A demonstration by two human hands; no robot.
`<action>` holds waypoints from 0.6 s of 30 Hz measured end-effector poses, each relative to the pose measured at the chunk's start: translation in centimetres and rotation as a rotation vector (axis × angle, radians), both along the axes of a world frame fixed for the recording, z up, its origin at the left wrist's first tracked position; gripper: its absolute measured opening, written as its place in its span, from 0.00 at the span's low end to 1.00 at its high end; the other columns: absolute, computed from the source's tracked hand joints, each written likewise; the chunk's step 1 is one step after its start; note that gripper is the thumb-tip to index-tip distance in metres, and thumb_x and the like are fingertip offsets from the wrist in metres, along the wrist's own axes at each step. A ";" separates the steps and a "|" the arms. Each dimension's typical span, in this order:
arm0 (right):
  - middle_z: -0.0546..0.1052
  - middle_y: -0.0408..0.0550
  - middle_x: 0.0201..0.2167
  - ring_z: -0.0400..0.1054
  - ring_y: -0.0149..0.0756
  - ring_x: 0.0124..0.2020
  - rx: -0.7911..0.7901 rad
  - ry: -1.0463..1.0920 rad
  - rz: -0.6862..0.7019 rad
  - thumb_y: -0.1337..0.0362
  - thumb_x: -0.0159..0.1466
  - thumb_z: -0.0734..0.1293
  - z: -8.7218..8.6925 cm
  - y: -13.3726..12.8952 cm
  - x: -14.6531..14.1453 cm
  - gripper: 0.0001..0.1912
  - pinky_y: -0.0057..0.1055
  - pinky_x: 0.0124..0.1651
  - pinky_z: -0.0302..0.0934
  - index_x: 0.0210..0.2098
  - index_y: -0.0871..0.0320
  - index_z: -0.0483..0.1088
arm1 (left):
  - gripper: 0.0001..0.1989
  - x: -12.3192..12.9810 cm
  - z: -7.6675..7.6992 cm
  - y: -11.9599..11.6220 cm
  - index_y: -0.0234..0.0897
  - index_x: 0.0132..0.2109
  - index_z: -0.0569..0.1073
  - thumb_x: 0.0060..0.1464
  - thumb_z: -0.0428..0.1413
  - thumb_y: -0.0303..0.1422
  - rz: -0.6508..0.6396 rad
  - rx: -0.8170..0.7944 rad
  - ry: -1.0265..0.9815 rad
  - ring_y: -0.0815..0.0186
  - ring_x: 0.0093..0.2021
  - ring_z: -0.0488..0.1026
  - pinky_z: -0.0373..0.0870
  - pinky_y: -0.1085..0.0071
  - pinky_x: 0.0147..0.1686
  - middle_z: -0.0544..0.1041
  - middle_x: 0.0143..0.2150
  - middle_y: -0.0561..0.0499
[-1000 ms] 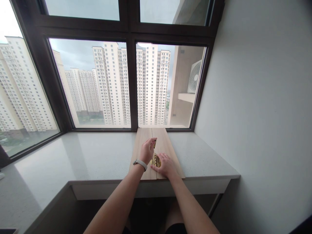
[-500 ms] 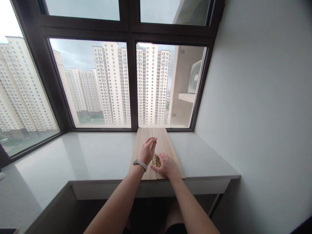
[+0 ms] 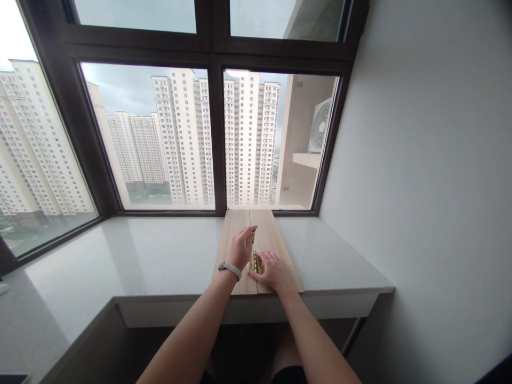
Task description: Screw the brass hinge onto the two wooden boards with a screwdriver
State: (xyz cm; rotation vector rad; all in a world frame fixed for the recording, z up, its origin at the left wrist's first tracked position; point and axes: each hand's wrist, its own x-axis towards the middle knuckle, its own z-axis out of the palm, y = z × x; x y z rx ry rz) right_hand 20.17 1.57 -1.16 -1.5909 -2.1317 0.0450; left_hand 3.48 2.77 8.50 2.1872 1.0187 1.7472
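A round, ornate brass hinge (image 3: 255,262) lies across the seam between two pale wooden boards (image 3: 266,229). My right hand (image 3: 273,271) holds it down, thumb at the near side and fingers curved over its right leaf. Above the hinge, my left hand (image 3: 241,248) is closed in a pinch on a small yellow-and-black screwdriver (image 3: 253,236), held about upright. The screwdriver's tip is too small to make out, so I cannot tell whether it touches the hinge. Part of the hinge's right leaf is hidden under my right hand.
The boards lie on a speckled white counter (image 3: 168,256), their near ends at its front edge and their far ends by the dark window frame (image 3: 220,138). A grey wall (image 3: 420,160) bounds the right side. My left wrist carries a light-banded watch (image 3: 230,269).
My left fingers have shifted slightly around the screwdriver, and more of its yellow part now shows. My right hand and the hinge have stayed in place.
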 end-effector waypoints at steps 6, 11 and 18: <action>0.65 0.57 0.67 0.54 0.54 0.69 -0.013 -0.002 -0.004 0.31 0.58 0.64 -0.3 0.1 0.1 0.46 0.47 0.70 0.46 0.66 0.54 0.65 | 0.11 -0.1 0.3 -0.1 0.41 0.51 0.78 0.68 0.53 0.35 0.019 0.006 0.002 0.62 0.43 0.79 0.78 0.65 0.43 0.80 0.46 0.46; 0.66 0.57 0.66 0.55 0.53 0.68 0.009 -0.003 -0.003 0.30 0.58 0.63 -0.3 0.1 -0.1 0.47 0.46 0.70 0.47 0.65 0.56 0.65 | 0.13 0.0 0.3 -0.1 0.41 0.54 0.78 0.69 0.52 0.34 0.014 0.018 0.016 0.60 0.50 0.79 0.78 0.60 0.50 0.80 0.51 0.45; 0.66 0.56 0.66 0.55 0.53 0.69 0.007 -0.009 0.002 0.31 0.58 0.63 -0.2 0.1 0.0 0.46 0.46 0.70 0.47 0.66 0.54 0.65 | 0.17 0.2 -0.3 0.3 0.41 0.59 0.75 0.70 0.48 0.33 -0.032 -0.004 -0.010 0.58 0.60 0.74 0.74 0.54 0.60 0.77 0.59 0.45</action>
